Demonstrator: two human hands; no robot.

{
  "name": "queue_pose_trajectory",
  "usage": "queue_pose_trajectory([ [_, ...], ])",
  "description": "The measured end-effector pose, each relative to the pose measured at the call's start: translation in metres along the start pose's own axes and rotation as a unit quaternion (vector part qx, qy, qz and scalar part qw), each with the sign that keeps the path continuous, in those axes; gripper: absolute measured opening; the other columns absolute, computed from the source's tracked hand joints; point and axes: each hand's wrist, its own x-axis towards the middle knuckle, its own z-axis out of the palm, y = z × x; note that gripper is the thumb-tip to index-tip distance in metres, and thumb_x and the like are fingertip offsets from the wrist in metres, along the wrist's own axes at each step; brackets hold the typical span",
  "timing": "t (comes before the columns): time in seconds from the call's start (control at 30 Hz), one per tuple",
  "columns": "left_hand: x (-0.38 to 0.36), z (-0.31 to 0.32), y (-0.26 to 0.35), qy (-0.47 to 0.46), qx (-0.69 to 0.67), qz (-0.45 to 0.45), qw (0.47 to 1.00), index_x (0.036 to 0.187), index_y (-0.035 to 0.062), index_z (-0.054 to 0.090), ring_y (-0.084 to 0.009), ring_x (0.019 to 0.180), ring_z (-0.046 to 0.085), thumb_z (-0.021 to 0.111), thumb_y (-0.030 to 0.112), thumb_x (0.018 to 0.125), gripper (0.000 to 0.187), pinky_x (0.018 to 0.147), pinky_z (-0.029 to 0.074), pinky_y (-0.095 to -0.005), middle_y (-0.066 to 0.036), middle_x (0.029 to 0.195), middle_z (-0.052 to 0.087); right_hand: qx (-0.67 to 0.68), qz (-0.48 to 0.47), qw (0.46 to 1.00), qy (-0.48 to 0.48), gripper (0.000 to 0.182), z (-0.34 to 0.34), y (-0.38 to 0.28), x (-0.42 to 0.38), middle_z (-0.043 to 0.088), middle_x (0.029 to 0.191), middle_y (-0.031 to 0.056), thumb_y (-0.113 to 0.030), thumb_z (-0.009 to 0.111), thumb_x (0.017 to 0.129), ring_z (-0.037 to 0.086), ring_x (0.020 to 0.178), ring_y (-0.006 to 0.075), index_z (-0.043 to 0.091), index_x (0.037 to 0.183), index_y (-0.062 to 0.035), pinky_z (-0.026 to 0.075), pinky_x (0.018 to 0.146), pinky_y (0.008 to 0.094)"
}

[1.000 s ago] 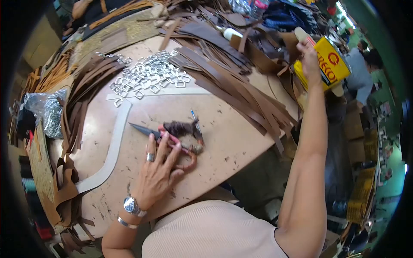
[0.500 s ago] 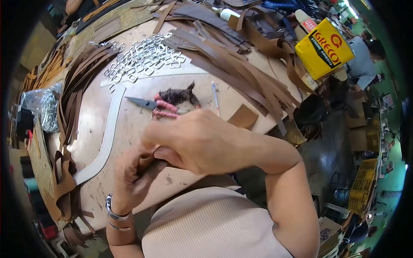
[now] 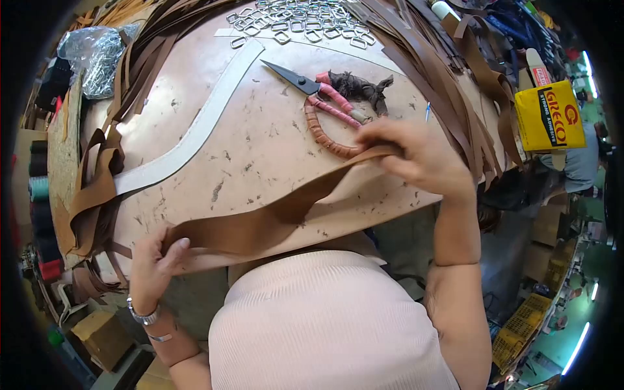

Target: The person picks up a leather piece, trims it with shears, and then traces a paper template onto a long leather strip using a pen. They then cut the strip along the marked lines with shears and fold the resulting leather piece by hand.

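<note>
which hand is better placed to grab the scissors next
Probably the right hand: it is nearer the scissors, while the left hand is farther off. Both hold the strap, so one must let go.

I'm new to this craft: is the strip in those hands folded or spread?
Spread lengthwise: the brown strip curves from left hand to right hand.

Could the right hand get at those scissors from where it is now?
Probably yes: the scissors lie with their handles close to the right hand. It holds one end of the brown strip, though, and may need to let go first.
</note>
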Motion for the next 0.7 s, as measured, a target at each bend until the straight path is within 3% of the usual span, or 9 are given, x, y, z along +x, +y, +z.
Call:
queue_pose_trajectory([
  [0.1,0.004,-0.009,-0.001,0.053,0.091,0.014,0.994,0.083,-0.0006,0.055,-0.0137,0.054,0.049,0.063,0.015,0.076,0.019,0.052,0.039,-0.0288,-0.006,0.058,0.051,-0.117,0.179,0.963,0.165,0.025,-0.013,0.005,-0.023,0.061,0.083,0.0121,-0.007,0.057,0.075,0.058,0.075,0.0267,0.055,0.100,-0.0024,0.046,0.069,0.0338],
  [0.17,0.009,-0.021,-0.008,0.075,0.238,0.047,0.967,0.084,0.0017,0.055,-0.0196,0.056,0.054,0.066,0.018,0.072,0.023,0.054,0.040,-0.0322,-0.010,0.059,0.052,-0.348,0.252,0.880,0.201,0.023,-0.003,0.023,-0.029,0.060,0.094,0.0149,-0.016,0.057,0.079,0.058,0.085,0.0314,0.054,0.099,-0.0055,0.046,0.073,0.0409],
  [0.23,0.013,-0.024,-0.009,0.126,0.329,0.083,0.932,0.087,0.0057,0.055,-0.0278,0.063,0.055,0.068,0.022,0.068,0.028,0.059,0.040,-0.0362,-0.014,0.065,0.052,-0.357,0.241,0.872,0.233,0.023,0.011,0.041,-0.032,0.060,0.094,0.0150,-0.017,0.056,0.080,0.058,0.085,0.0322,0.053,0.099,-0.0056,0.045,0.073,0.0425],
  [0.27,0.011,-0.025,0.000,0.121,0.354,0.033,0.927,0.088,0.0080,0.054,-0.0296,0.066,0.055,0.069,0.024,0.067,0.030,0.063,0.040,-0.0365,-0.013,0.067,0.055,-0.361,0.233,0.867,0.252,0.022,0.014,0.049,-0.030,0.060,0.094,0.0150,-0.017,0.055,0.080,0.058,0.085,0.0326,0.053,0.099,-0.0057,0.045,0.073,0.0434],
  [0.37,0.007,-0.021,0.007,0.177,0.431,0.096,0.879,0.099,0.0111,0.054,-0.0243,0.091,0.053,0.071,0.017,0.064,0.040,0.082,0.036,-0.0372,-0.007,0.097,0.057,-0.421,0.225,0.855,0.204,0.017,0.013,0.047,-0.025,0.059,0.091,0.0147,-0.012,0.052,0.081,0.057,0.083,0.0354,0.054,0.097,-0.0054,0.044,0.072,0.0444],
  [0.47,0.002,0.001,0.013,0.168,0.413,0.203,0.872,0.110,0.0079,0.053,-0.0313,0.109,0.045,0.069,0.011,0.063,0.050,0.096,0.031,-0.0411,-0.009,0.117,0.051,-0.344,0.245,0.891,0.167,0.017,0.001,0.051,-0.027,0.060,0.085,0.0092,-0.007,0.049,0.082,0.057,0.072,0.0289,0.054,0.098,-0.0046,0.045,0.065,0.0374],
  [0.57,0.001,0.042,0.014,0.050,0.311,0.295,0.902,0.118,0.0112,0.052,-0.0311,0.125,0.033,0.069,0.015,0.065,0.056,0.103,0.024,-0.0450,-0.008,0.131,0.042,0.062,0.241,0.939,0.239,0.019,-0.015,0.070,-0.044,0.058,0.078,0.0031,-0.003,0.047,0.082,0.053,0.063,0.0161,0.054,0.100,-0.0017,0.043,0.058,0.0265],
  [0.6,0.003,0.056,0.014,0.025,0.330,0.298,0.896,0.121,0.0124,0.050,-0.0313,0.127,0.029,0.066,0.022,0.068,0.056,0.104,0.019,-0.0464,-0.008,0.135,0.038,0.304,0.170,0.903,0.251,0.022,-0.016,0.067,-0.045,0.055,0.081,0.0027,-0.001,0.048,0.082,0.048,0.066,0.0080,0.053,0.103,0.0015,0.039,0.057,0.0192],
  [0.7,0.005,0.068,0.011,-0.012,0.371,0.289,0.882,0.127,0.0146,0.045,-0.0312,0.131,0.021,0.055,0.038,0.076,0.057,0.106,0.006,-0.0499,-0.008,0.140,0.030,0.534,0.049,0.802,0.265,0.025,-0.007,0.045,-0.037,0.054,0.090,0.0076,0.002,0.049,0.079,0.049,0.072,0.0090,0.051,0.104,0.0029,0.042,0.059,0.0207],
])
